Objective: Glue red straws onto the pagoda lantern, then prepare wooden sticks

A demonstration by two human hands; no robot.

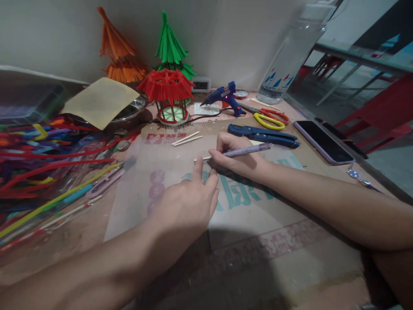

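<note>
My left hand [189, 198] leans over the translucent sheet, its index fingertip pressing a short thin wooden stick [206, 158] flat. The thumb sits a little to the right, and the other fingers are partly hidden. My right hand [230, 153] is closed around a purple pen [248, 150], its tip down by the stick's right part and hidden behind the fingers. Just beyond both hands, several loose wooden sticks [187, 138] lie on the sheet. Blue cutters [263, 134] rest behind my right wrist.
Behind stand red [166, 86], green [171, 45] and orange [118, 38] pipe-cleaner models. A glue gun [222, 97], scissors [271, 119], a water bottle [279, 64] and a phone [322, 141] lie or stand right. Pipe cleaners [29, 155] heap up left.
</note>
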